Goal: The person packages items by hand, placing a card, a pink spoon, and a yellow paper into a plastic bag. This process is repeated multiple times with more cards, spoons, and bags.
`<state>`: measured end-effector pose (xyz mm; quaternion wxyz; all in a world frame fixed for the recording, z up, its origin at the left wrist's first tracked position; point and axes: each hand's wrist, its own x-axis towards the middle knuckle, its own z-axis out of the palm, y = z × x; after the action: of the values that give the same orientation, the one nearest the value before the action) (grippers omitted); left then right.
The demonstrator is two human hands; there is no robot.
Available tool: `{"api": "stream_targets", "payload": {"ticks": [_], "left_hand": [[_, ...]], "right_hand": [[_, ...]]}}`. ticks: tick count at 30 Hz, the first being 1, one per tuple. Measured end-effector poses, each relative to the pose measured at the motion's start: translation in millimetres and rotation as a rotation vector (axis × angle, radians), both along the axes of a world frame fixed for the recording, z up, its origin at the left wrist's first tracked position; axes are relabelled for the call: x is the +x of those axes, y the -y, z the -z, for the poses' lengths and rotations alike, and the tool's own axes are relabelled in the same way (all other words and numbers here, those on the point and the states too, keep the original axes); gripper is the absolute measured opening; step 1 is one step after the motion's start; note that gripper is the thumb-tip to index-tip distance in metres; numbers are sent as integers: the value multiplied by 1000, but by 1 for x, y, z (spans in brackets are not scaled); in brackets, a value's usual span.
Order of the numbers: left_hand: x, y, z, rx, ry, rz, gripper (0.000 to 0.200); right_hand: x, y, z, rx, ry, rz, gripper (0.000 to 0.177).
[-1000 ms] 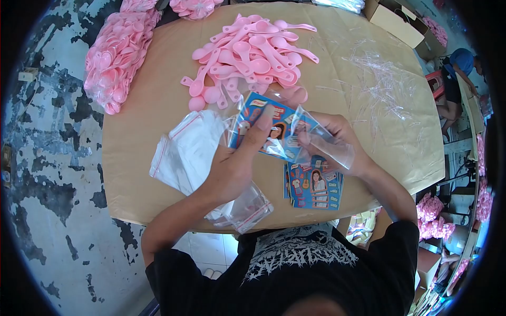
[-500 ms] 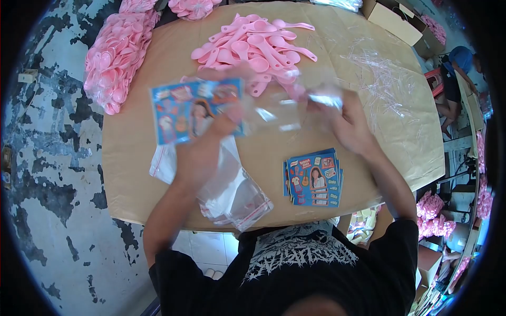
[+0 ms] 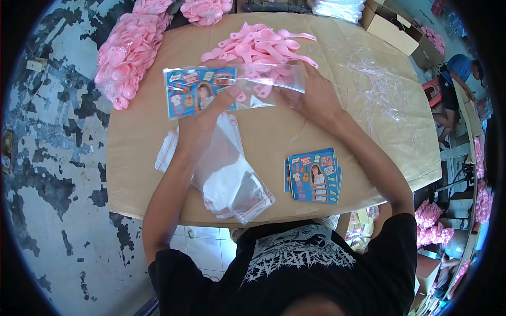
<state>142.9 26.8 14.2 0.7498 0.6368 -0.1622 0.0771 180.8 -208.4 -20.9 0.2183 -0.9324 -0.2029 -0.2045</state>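
Note:
A clear plastic bag (image 3: 269,100) is stretched sideways between my two hands above the table. At its left end a blue printed card (image 3: 182,89) lies inside the film. My left hand (image 3: 208,113) closes on the card end, thumb in front. My right hand (image 3: 316,100) grips the other end of the bag, its fingertips partly behind the film. Pink plastic spoons (image 3: 258,45) are heaped just beyond the bag. Below my left hand lies a stack of flat clear bags (image 3: 226,179). A small pile of blue cards (image 3: 314,176) sits nearer my right forearm.
Thin clear plastic strips (image 3: 377,87) are scattered on the brown-covered table (image 3: 142,163) at right. Bulging bags of pink spoons (image 3: 129,58) stand at the far left. An open cardboard box (image 3: 392,26) is at the back right. Another person (image 3: 454,84) sits beyond the right edge.
My right hand has shifted left. The bag, blurred before, is now steadier and spread flat, with the card at its left end, slightly farther right than before.

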Motion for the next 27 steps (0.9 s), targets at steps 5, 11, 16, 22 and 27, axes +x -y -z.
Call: {"api": "stream_targets", "payload": {"ticks": [5,11,16,22,27], "left_hand": [[9,-7,1,-168,-6,-30,42],[11,-9,5,-215,-75,34,42],[12,-11,4,-202,-43,15,40],[7,-17,-10,-325,-86,39,42],[7,-17,-6,-334,-88,98,38]], "right_hand": [[17,6,4,-45,-53,-5,28],[18,26,-23,125,175,-148,21],[16,21,-48,723,-5,-308,15],[13,44,-71,786,-245,-156,24],[-5,23,-73,853,-404,-214,29]]}}
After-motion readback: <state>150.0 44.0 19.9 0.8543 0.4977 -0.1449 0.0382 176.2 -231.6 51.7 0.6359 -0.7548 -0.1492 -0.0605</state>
